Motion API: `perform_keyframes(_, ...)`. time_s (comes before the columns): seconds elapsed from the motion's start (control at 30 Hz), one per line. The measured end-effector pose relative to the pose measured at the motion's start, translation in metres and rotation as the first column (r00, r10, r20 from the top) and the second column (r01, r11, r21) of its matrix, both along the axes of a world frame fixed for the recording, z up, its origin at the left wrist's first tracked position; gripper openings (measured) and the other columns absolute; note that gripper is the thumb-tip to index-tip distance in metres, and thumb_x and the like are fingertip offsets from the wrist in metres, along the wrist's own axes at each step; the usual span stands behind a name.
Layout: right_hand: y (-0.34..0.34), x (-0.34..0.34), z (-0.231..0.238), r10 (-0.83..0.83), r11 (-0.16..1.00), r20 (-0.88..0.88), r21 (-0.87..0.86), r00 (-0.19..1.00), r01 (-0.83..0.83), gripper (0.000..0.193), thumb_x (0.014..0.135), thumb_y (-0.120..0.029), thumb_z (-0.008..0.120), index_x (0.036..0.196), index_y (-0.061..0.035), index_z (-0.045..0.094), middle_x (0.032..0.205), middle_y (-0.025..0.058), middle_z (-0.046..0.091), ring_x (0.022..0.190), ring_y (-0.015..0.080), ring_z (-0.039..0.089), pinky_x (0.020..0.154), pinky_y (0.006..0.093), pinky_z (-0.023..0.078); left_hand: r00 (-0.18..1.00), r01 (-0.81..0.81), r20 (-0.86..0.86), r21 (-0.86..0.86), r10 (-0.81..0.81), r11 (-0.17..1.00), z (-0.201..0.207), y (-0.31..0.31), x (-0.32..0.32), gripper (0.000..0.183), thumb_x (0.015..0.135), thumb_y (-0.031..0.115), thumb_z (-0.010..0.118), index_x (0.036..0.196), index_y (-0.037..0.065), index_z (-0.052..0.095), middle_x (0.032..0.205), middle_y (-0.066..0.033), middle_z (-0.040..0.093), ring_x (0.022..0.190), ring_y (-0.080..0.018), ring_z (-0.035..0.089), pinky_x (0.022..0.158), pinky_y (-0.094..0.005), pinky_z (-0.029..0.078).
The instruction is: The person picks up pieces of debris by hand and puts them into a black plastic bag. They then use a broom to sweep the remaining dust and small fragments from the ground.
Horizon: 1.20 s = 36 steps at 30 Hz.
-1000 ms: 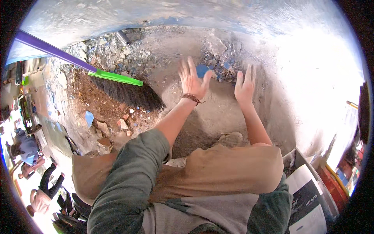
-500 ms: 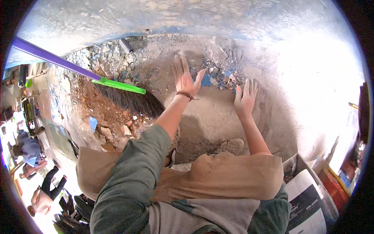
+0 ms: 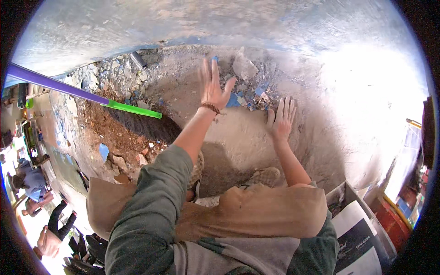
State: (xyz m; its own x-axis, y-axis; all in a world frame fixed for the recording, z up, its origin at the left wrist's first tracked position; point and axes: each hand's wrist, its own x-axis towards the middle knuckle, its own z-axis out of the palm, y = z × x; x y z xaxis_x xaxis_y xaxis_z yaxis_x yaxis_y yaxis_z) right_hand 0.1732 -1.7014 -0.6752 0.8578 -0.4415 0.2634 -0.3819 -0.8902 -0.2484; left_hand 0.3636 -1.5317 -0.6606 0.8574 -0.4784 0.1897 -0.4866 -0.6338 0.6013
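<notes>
My left hand (image 3: 214, 89) is held out flat over the dusty floor, fingers stretched and holding nothing; a cord bracelet circles the wrist. Close to its fingertips is a small blue flake. To its right lies a heap of paint chips and rubble (image 3: 254, 95) with a large pale flake (image 3: 245, 67) behind it. My right hand (image 3: 282, 120), fingers spread, is on the near right side of this heap, also holding nothing. Whether either palm touches the floor I cannot tell. A broom (image 3: 135, 109) with a purple handle, green head and black bristles lies to the left, untouched.
A peeling wall (image 3: 220, 23) runs along the far side. Reddish dirt and chips (image 3: 98, 128) surround the broom, and a dark cylinder (image 3: 137, 60) lies by the wall. A box with printed sheets (image 3: 355, 229) stands at my right. Other people (image 3: 50, 233) are at far left.
The view has shifted slightly, carrying the scene left. My left hand has moved a little toward the wall, and my right hand slightly nearer to me. Both remain spread.
</notes>
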Motion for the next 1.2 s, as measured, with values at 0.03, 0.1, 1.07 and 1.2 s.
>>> perform_keyframes(0.03,0.001,0.001,0.002,0.019,1.0,0.011,0.006,1.0,-0.019,0.051,0.091,-0.028,0.05,0.129,0.0058,0.043,0.14,0.0255,0.034,0.133,0.0422,0.026,0.109,0.0526,0.02,0.986,-0.169,-0.005,0.004,0.169,0.986,-0.004,0.002,0.013,0.085,0.088,0.055,0.041,0.141,-0.006,0.018,0.148,-0.03,0.009,0.139,-0.0407,0.006,0.112,-0.049,0.002)
perform_keyframes(0.1,0.006,0.004,0.008,0.028,0.999,0.007,0.033,1.0,-0.028,0.051,0.09,-0.026,0.05,0.128,0.0068,0.043,0.14,0.0258,0.034,0.133,0.0431,0.026,0.109,0.0533,0.019,0.899,-0.437,0.039,0.056,0.436,0.898,-0.011,0.019,0.055,0.087,0.087,0.059,0.04,0.142,-0.005,0.016,0.148,-0.0282,0.009,0.139,-0.0387,0.005,0.113,-0.0467,0.002)
perform_keyframes(1.07,-0.053,0.08,0.018,-0.049,0.968,0.262,0.251,0.964,-0.019,0.055,0.093,-0.028,0.045,0.13,0.0109,0.038,0.139,0.029,0.033,0.133,0.045,0.024,0.11,0.0531,0.015,0.964,0.022,-0.248,-0.288,-0.097,0.957,-0.006,-0.059,0.013,0.069,0.089,0.038,0.046,0.138,-0.006,0.028,0.145,-0.0285,0.021,0.138,-0.0392,0.012,0.113,-0.0468,0.006)
perform_keyframes(1.2,-0.045,0.131,0.019,-0.108,0.991,0.176,0.098,0.978,0.091,0.059,0.092,-0.034,0.042,0.131,0.0107,0.038,0.141,0.0271,0.033,0.134,0.0443,0.022,0.111,0.0515,0.01,0.96,-0.203,-0.195,0.006,0.2,0.979,-0.015,-0.043,0.045,0.07,0.091,0.042,0.041,0.14,-0.005,0.025,0.148,-0.0255,0.018,0.139,-0.0365,0.009,0.113,-0.0443,0.005)
